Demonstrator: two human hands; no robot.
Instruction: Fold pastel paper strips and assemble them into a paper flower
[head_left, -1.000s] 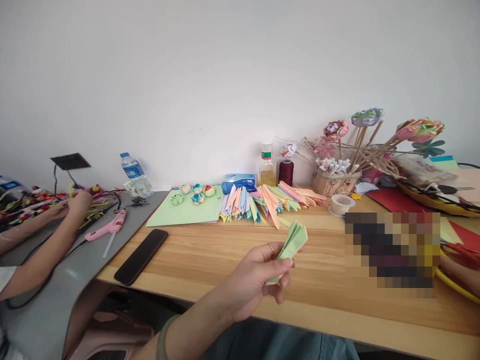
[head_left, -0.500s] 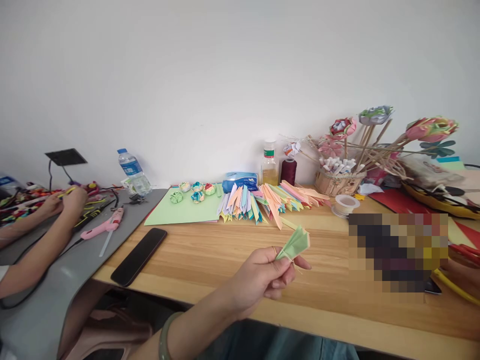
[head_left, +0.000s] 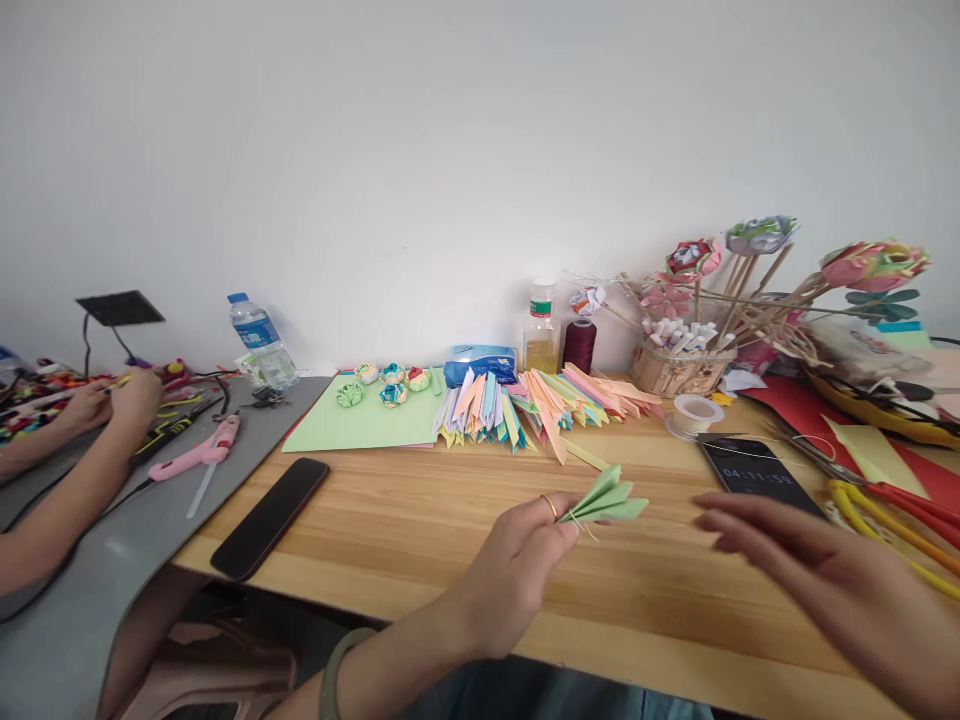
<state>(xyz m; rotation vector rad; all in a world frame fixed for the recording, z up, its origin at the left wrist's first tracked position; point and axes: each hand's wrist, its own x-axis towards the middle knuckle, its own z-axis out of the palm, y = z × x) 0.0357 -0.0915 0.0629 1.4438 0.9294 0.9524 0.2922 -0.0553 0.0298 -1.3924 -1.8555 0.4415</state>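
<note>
One tied bundle [head_left: 606, 499]; five small rosettes [head_left: 349, 395]; two phones [head_left: 270, 518]; one glue gun [head_left: 193, 461]

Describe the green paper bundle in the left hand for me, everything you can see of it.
The green paper bundle looks like folded pale green paper, its pointed pieces fanned apart at the free end. A thin string or wire binds it near the base, loose ends sticking out. The left hand pinches the base, hiding it, and holds the bundle above the wooden table. The fan points toward the right hand, which is not touching it.
</note>
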